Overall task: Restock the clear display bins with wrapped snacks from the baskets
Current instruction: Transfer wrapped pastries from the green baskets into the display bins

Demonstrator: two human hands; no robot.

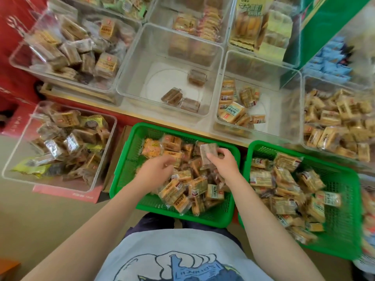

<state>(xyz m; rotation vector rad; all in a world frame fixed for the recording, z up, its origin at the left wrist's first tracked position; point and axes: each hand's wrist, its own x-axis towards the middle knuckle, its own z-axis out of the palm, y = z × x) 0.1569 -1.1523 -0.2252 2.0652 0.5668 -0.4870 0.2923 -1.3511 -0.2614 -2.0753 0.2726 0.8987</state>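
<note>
The right hand (222,161) pinches a brown wrapped snack (208,154) between thumb and curled fingers, holding it just above the heap in the near green basket (129,159), toward that basket's far right corner. The left hand (157,169) reaches into the same basket with its fingers bent down among the packets; blur hides the fingertips, so I cannot tell whether they grip anything. This basket sits directly in front of the person's knees and is piled with yellow and brown wrapped snacks. Just right of it, almost touching, stands a second green basket (343,220), also loaded with yellow packets. Beyond the near basket, on the raised shelf, is a clear display bin (142,63) holding only 3 brown packets on its floor. Right of that bin is another clear bin (284,118) with a small cluster of yellow packets at its left side, and further right a fuller one (334,122). Left of the near basket, on the floor, a clear bin (24,142) holds mixed brown and yellow-wrapped snacks, resting on a pink box (67,192).
</note>
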